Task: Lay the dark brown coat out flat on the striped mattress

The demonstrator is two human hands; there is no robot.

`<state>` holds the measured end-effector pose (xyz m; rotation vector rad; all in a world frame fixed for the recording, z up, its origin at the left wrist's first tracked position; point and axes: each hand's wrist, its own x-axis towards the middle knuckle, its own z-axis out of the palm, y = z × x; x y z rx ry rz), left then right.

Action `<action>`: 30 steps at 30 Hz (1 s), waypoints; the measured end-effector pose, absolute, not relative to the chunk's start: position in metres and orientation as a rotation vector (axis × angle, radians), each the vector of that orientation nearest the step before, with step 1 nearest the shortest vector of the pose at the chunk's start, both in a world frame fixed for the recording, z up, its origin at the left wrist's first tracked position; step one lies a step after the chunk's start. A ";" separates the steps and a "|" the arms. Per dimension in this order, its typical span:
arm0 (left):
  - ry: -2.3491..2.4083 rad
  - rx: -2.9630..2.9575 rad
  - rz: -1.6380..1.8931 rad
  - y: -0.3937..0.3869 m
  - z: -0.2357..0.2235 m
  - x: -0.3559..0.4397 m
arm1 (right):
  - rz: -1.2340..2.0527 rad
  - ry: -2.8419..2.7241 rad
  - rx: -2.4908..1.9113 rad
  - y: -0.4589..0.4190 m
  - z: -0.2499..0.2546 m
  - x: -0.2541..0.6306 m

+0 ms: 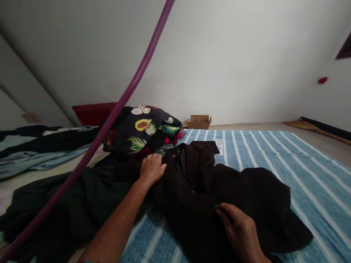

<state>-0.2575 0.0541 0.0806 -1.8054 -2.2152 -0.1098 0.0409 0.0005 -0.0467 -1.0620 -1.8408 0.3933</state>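
Striped sheet [274, 153] underlies the coat [189, 219]; atop it, left hand [152, 170] lies spread, right hand [241, 228] pinches a button [216, 206]; button-handling likely needs steadiness next.

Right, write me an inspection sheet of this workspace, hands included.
Surface: blue-and-white striped cloth, partly under clothing.
Job's things: dark buttoned jacket, spread out, rumpled.
Clutter: fruit-print cloth heaped behind the jacket; dark green garment at left.
Hands: left hand rests on the jacket; right hand pinches it at a button.
Cables: none certain; a purple tube crosses the view.
Surroundings: open cardboard box near a pale wall.
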 end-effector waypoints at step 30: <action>-2.343 -1.899 -0.784 0.068 0.107 -0.183 | 0.058 -1.910 -1.072 0.007 -0.008 0.024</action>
